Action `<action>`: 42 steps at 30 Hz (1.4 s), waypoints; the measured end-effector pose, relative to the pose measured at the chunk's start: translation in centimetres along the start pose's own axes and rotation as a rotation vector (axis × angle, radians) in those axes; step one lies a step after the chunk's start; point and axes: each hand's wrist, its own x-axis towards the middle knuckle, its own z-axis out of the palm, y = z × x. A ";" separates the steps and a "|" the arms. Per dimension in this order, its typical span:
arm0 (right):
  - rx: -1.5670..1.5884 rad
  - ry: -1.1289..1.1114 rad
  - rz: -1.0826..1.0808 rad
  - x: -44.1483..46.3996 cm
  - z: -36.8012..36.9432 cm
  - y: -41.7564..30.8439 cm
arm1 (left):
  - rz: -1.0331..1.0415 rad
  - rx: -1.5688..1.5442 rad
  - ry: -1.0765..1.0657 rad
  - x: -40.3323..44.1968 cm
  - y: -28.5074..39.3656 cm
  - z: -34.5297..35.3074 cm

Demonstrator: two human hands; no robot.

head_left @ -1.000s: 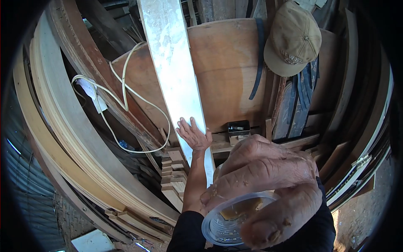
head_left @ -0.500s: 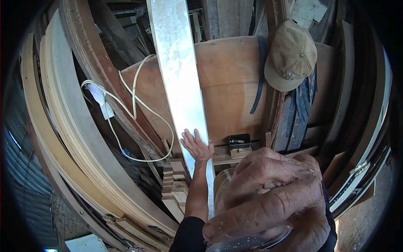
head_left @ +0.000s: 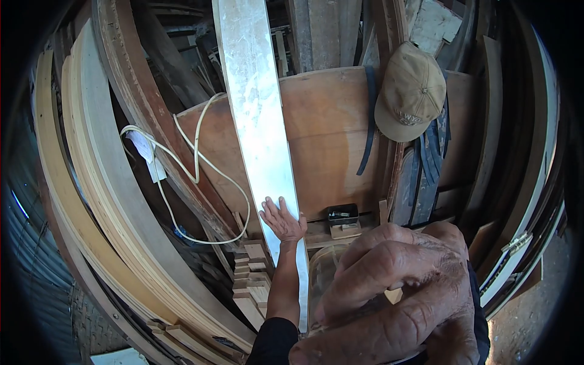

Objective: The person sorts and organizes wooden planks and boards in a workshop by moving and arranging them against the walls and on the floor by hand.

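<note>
Flat on a long whitish board (head_left: pixel 258 115) rests my left hand (head_left: pixel 283 222), palm down with its fingers spread. Close to the camera at the lower right, my right hand (head_left: pixel 395 286) is large in view, its fingers curled together. Whatever it grips is almost wholly hidden behind the fingers. Beside and beneath the right hand shows part of a clear container (head_left: pixel 323 267), just right of the board's lower end.
A tan cap (head_left: pixel 411 91) hangs at the upper right above dark strips (head_left: pixel 433 146). A small black box (head_left: pixel 343 213) sits behind my right hand. Pale cable (head_left: pixel 224 169) loops at the left. Curved wood panels (head_left: pixel 115 201) lean along the left; stacked wood blocks (head_left: pixel 250 274) lie by my left forearm.
The clear plastic cup seen earlier in my right hand has dropped out of sight behind its fingers. The surroundings have shifted lower in view. My left hand stays on the board.
</note>
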 end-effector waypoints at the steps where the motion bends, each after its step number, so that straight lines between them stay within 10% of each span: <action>1: 0.003 0.009 -0.026 0.1 0.3 0.1 | 0.001 0.004 0.001 0.0 -0.1 0.1; 19: 0.208 0.006 -0.613 1.9 2.9 4.1 | -0.007 0.047 -0.045 0.3 0.4 -0.5; 42: 0.348 0.102 -0.808 2.7 2.2 5.6 | 0.015 -0.020 -0.010 -0.3 -0.8 0.9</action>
